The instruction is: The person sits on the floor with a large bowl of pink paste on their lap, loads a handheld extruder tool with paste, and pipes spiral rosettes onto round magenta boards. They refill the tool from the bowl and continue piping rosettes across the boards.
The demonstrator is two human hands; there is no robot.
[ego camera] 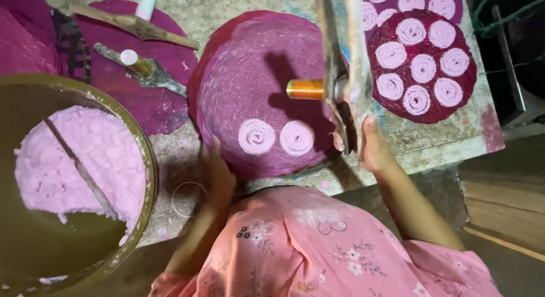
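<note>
My left hand (pixel 217 175) rests on the near left rim of a round magenta woven tray (pixel 250 76). Two pale pink spiral coils (pixel 256 136) lie side by side on the tray's near part. My right hand (pixel 366 144) grips the lower end of a long wooden press (pixel 340 59) held above the tray's right side. An orange metal cylinder (pixel 305 89) sticks out sideways from the press.
A big brass bowl (pixel 149 161) of pink dough (pixel 85 161) with a stick in it stands at left. A second tray (pixel 423 112) at right holds several coils, another beyond it. Wooden tools (pixel 136 26) lie on a magenta tray at the back left.
</note>
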